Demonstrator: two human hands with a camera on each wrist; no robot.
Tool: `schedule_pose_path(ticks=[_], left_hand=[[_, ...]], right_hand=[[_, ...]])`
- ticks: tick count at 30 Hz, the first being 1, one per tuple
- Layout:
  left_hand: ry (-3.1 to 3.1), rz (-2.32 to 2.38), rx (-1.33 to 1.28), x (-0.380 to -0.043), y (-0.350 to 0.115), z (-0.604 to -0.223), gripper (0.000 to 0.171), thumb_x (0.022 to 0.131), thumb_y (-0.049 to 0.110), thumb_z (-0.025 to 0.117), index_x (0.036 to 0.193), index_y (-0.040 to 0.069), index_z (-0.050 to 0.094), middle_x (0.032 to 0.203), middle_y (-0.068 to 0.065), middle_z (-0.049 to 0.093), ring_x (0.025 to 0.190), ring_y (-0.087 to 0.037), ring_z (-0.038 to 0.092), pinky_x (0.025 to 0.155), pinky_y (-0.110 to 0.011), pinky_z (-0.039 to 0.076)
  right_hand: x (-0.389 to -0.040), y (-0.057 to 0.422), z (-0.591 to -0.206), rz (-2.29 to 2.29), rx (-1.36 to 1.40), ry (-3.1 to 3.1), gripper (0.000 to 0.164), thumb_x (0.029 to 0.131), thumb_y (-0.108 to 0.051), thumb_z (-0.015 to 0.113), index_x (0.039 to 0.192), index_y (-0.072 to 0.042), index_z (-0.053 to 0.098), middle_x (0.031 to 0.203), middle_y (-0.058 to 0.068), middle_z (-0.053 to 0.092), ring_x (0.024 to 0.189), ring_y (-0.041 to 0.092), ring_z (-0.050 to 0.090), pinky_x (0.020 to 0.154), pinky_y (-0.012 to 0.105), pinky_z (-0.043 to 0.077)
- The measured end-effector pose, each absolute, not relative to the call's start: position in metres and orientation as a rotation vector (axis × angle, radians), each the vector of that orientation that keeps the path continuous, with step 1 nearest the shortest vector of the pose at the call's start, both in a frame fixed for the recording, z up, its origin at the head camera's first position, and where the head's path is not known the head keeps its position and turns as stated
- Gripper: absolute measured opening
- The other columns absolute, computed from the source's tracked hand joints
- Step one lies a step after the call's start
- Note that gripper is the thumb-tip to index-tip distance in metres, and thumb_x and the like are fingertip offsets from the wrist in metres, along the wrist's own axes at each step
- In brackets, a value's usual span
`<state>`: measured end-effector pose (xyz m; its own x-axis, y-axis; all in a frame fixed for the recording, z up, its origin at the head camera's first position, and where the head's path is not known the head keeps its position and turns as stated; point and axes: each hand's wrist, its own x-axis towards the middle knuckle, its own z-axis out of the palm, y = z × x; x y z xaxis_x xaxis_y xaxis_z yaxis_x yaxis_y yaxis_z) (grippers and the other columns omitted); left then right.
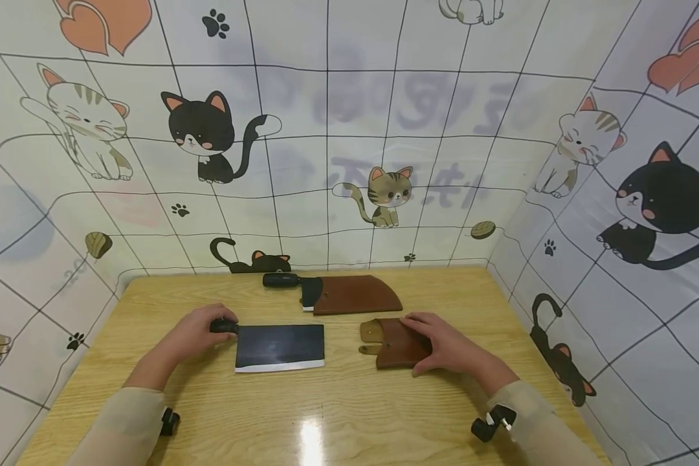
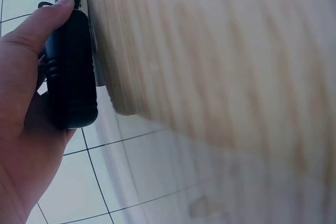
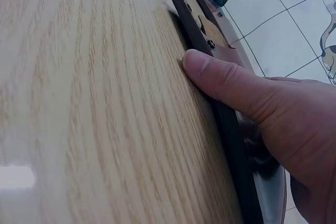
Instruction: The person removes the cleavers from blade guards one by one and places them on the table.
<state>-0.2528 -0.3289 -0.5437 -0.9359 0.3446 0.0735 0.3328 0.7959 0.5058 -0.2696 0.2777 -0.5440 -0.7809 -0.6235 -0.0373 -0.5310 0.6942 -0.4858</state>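
My left hand (image 1: 195,336) grips the black handle (image 1: 224,325) of a cleaver. The cleaver's wide dark blade (image 1: 279,344) lies on the table, pointing right, its bright edge toward me. In the left wrist view the thumb lies along the ridged handle (image 2: 71,77). To the right, my right hand (image 1: 447,346) holds a brown leather knife sheath (image 1: 399,343) across its right part, thumb on the near side and fingers on the far side. Two straps stick out at the sheath's left end. In the right wrist view the thumb presses the sheath's dark edge (image 3: 228,129).
Behind both hands lies a second cleaver in a brown sheath (image 1: 358,294), its black handle (image 1: 281,279) pointing left. A wooden table (image 1: 256,421) carries everything. Cloth walls (image 1: 303,213) printed with cats and grid lines stand at the back and both sides.
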Motion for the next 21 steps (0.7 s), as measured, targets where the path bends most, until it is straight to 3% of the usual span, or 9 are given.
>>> schedule_pose_path(ticks=[21], left_hand=[[2.913, 0.856, 0.452, -0.2529, -0.3242, -0.5429, 0.031, 0.093, 0.024, 0.092, 0.120, 0.015, 0.079, 0.119, -0.002, 0.074, 0.116, -0.032, 0.068, 0.102, -0.060, 0.053]], right_hand=[[-0.2757, 0.2811, -0.5489, -0.734, -0.981, 2.640, 0.119, 0.076, -0.056, 0.101, 0.171, -0.014, 0.043, 0.172, 0.018, 0.037, 0.157, 0.046, 0.034, 0.119, 0.068, 0.040]])
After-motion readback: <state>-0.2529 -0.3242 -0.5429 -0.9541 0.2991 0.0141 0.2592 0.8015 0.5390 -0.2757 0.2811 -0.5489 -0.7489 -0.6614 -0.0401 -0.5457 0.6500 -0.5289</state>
